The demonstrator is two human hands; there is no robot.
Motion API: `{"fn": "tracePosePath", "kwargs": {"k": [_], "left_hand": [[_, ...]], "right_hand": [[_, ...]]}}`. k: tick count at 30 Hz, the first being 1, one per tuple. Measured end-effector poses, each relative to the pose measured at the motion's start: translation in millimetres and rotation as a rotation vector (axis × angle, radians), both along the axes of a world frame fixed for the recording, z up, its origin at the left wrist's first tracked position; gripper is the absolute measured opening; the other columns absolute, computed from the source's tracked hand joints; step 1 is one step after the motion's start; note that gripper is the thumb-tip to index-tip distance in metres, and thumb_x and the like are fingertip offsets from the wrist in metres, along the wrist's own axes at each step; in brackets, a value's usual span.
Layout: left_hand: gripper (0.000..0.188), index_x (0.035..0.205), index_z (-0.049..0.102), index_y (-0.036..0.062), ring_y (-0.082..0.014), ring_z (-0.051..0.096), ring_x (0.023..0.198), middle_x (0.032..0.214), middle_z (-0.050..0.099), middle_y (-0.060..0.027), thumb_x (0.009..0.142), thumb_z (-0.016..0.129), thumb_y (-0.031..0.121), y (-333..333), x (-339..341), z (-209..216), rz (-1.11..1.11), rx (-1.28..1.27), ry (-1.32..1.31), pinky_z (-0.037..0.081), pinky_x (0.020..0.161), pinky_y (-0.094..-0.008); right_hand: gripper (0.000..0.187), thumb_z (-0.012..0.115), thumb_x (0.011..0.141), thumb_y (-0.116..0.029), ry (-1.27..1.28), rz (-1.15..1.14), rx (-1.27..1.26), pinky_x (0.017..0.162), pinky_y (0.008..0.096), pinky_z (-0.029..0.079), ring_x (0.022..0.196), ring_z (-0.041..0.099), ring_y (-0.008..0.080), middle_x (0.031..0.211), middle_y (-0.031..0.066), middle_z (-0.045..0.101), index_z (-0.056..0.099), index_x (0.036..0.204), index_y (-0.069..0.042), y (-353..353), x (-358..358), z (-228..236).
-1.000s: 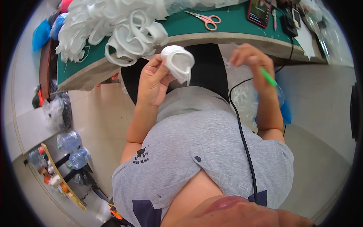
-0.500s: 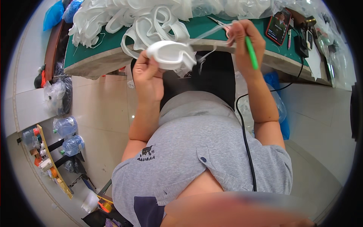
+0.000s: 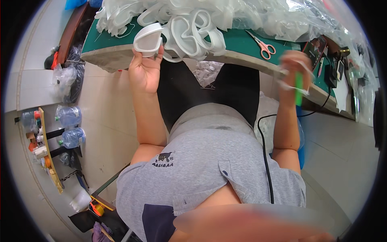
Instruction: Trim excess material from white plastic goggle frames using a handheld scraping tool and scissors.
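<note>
My left hand (image 3: 145,72) holds up a white, soft-looking goggle-shaped piece (image 3: 148,42) at the table's front edge, fingers closed on its lower rim. Over at the right, my right hand (image 3: 295,64) is smeared by motion. A green-handled tool (image 3: 298,88) sticks down out of it; the tool's working end is hidden. Thin whitish strips (image 3: 287,85) hang and loop around that hand. Beside the held piece, several similar white goggle-shaped pieces (image 3: 193,36) lie heaped on the table.
Pink-handled scissors (image 3: 266,49) lie on the green tabletop (image 3: 238,40). Clear plastic bags (image 3: 278,20) cover the back. A phone (image 3: 315,50) and a black adapter (image 3: 331,76) sit at the right; a black cable (image 3: 264,149) runs past my right arm. White scraps (image 3: 209,72) show between my legs.
My left hand has moved left with the white piece, which is now turned more upright. My right hand has swung right and down with the green tool and strip, away from the piece.
</note>
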State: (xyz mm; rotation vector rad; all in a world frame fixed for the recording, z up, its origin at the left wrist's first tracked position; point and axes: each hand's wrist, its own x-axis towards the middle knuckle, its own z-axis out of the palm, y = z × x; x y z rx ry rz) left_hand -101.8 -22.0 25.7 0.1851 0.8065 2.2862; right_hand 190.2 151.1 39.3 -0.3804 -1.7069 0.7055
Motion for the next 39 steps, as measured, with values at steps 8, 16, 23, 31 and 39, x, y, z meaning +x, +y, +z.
{"fn": "tracePosePath", "kwargs": {"k": [8, 16, 23, 31, 39], "left_hand": [[0.021, 0.109, 0.056, 0.0071, -0.0206, 0.054, 0.109, 0.116, 0.058, -0.0070, 0.090, 0.059, 0.016, 3, 35, -6, -0.205, -0.044, 0.128, 0.043, 0.091, -0.0397], [0.021, 0.109, 0.057, 0.0076, -0.0195, 0.056, 0.107, 0.113, 0.061, -0.0069, 0.089, 0.060, 0.009, 8, 72, -4, -0.366, 0.028, 0.031, 0.046, 0.093, -0.0386], [0.025, 0.111, 0.056, 0.0079, -0.0193, 0.057, 0.105, 0.113, 0.061, -0.0070, 0.087, 0.062, 0.008, 7, 79, 2, -0.352, 0.010, 0.086, 0.047, 0.092, -0.0381], [0.020, 0.107, 0.059, 0.0106, -0.0187, 0.058, 0.103, 0.110, 0.062, -0.0059, 0.087, 0.062, 0.007, 5, 81, 0, -0.328, 0.028, 0.070, 0.048, 0.090, -0.0371], [0.017, 0.104, 0.061, 0.0052, -0.0183, 0.061, 0.097, 0.104, 0.064, -0.0079, 0.087, 0.061, 0.005, 9, 86, -3, -0.274, 0.055, 0.141, 0.050, 0.088, -0.0368]], "right_hand": [[0.031, 0.060, 0.085, -0.008, -0.662, 0.271, 0.257, 0.079, 0.0339, 0.049, 0.091, 0.060, 0.0257, 0.103, 0.0117, 0.062, 0.060, 0.115, -0.008, -26, -66, -16], [0.014, 0.054, 0.093, -0.010, -0.143, 0.604, -0.300, 0.069, 0.0241, 0.043, 0.076, 0.055, 0.0155, 0.086, 0.0091, 0.058, 0.061, 0.098, 0.001, -58, -79, 9], [0.009, 0.063, 0.085, -0.003, -0.096, 0.509, -0.069, 0.070, 0.0255, 0.045, 0.080, 0.058, 0.0175, 0.091, 0.0123, 0.062, 0.057, 0.092, -0.001, -64, -90, 4], [0.013, 0.065, 0.082, 0.000, -0.061, 0.488, -0.020, 0.068, 0.0268, 0.047, 0.079, 0.058, 0.0189, 0.091, 0.0123, 0.061, 0.058, 0.092, -0.001, -62, -91, 3], [0.012, 0.066, 0.078, 0.002, -0.216, 0.231, 0.426, 0.070, 0.0302, 0.050, 0.082, 0.063, 0.0243, 0.096, 0.0137, 0.066, 0.061, 0.088, -0.002, -49, -86, 6]]}}
